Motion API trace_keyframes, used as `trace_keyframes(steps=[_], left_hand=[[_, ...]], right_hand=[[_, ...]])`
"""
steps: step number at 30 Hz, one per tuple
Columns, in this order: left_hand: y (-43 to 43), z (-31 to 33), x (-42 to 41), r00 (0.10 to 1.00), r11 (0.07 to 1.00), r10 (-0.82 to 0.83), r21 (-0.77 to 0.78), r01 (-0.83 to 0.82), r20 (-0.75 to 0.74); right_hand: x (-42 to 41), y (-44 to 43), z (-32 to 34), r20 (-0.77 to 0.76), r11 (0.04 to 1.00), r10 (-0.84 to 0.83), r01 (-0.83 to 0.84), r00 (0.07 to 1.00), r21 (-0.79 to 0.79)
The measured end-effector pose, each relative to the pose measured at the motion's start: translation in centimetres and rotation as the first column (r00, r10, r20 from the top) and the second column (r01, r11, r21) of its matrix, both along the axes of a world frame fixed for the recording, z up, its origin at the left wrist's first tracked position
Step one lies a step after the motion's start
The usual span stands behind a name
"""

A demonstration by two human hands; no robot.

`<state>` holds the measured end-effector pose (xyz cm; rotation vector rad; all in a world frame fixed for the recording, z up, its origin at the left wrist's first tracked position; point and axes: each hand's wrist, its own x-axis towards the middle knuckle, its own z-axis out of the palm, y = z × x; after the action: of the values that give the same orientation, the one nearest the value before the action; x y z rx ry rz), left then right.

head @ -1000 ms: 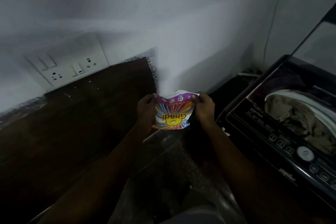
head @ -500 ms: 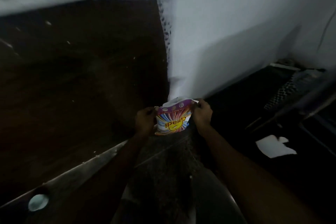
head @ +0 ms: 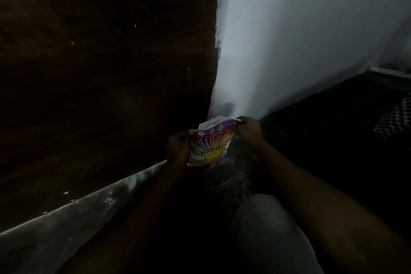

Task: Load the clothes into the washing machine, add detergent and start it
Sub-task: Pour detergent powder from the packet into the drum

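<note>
While both hands sit out in front at arm's length, the detergent packet is held up between them, print upside down to the camera, mouth open with white lining showing. Left hand grips the packet's left edge, fingers curled round it. Right hand pinches the top right corner. Behind: dark wooden panel on the left, white wall on the right. Scene is dim.
</note>
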<state>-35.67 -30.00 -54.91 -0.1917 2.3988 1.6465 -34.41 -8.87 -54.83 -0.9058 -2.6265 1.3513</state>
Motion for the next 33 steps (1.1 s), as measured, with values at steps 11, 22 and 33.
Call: trace_keyframes(steps=[11,22,33], left_hand=[[0.6,-5.6,-4.5,0.993,0.979,0.100,-0.170,-0.110,-0.068],[1.6,-4.3,-1.9,0.994,0.978,0.103,-0.180,-0.108,-0.038],[2.4,17.3,3.9,0.956,0.878,-0.291,-0.386,0.284,0.041]], right_hand=[[-5.5,0.3,-2.3,0.106,0.966,0.208,-0.221,0.972,0.135],[-2.4,0.2,-1.2,0.065,0.976,0.141,-0.150,0.988,0.157],[7.7,-3.8,19.3,0.095,0.997,-0.068,0.069,0.993,-0.016]])
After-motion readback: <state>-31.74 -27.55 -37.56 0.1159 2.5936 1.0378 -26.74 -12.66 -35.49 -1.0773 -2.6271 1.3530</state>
